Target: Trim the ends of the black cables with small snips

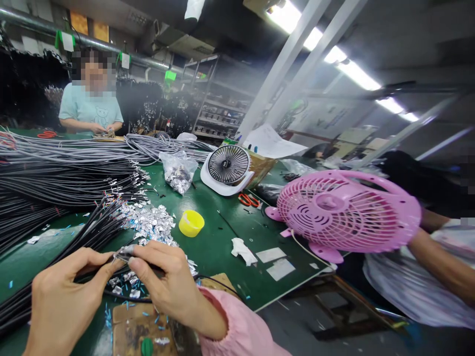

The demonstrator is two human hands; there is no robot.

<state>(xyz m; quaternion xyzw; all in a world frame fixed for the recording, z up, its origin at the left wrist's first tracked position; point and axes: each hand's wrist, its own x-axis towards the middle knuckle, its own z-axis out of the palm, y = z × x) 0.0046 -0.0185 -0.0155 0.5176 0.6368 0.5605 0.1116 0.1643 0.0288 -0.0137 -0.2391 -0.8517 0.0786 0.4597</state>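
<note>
Both hands meet at the lower left, above the green table. My left hand (pixel 72 291) pinches the end of a black cable between thumb and fingertips. Beside it, my right hand (pixel 168 279) has its thumb and forefinger closed on the same cable end, where a small silvery piece shows. A dark cable also runs behind the right fingers. Black cables (pixel 92 230) with stripped, coloured ends lie just beyond the hands, next to a heap of crumpled foil pieces (pixel 150 222). Below the hands is a worn wooden block (pixel 126 329) with a green knob (pixel 147 346).
A yellow cup (pixel 191 223), a bag of metal parts (pixel 179 173), orange scissors (pixel 248 200), a white fan (pixel 227 168) and a pink fan (pixel 349 212) stand or lie beyond. Grey cables (pixel 74 148) cross the back. One person sits opposite, another at right.
</note>
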